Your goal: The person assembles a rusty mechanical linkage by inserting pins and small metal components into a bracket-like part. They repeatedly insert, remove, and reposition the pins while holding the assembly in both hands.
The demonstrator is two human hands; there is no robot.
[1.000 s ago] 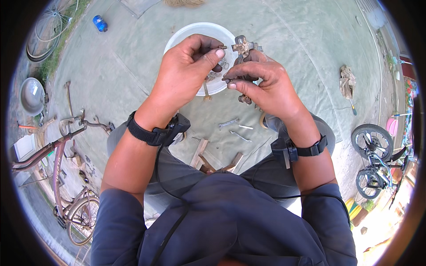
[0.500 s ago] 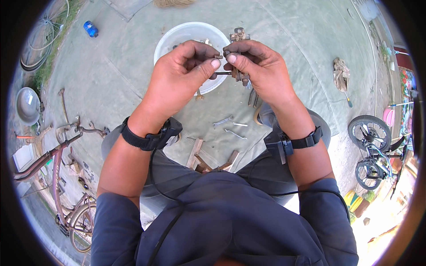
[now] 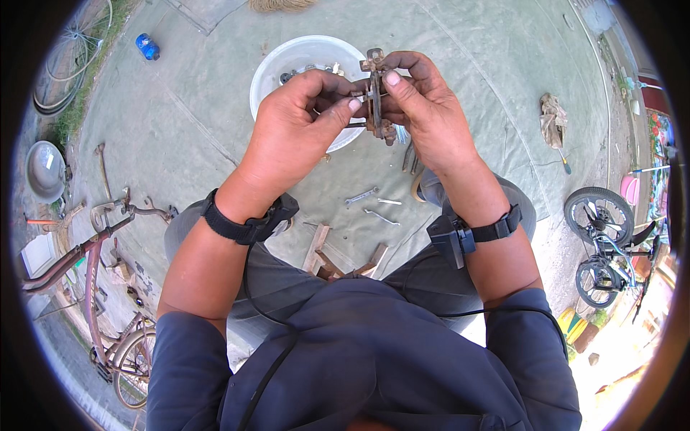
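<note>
Both hands [image 3: 359,108] lifted rusty part [image 3: 375,93], seemingly upright.

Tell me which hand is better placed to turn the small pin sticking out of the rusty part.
Probably the left hand: its thumb and forefinger already pinch the pin on the near side of the rusty metal part, while the right hand wraps the part and steadies it.

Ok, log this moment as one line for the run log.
left hand: pinching rusty metal part | right hand: gripping same part | white bowl: behind | wrenches: on ground
</note>
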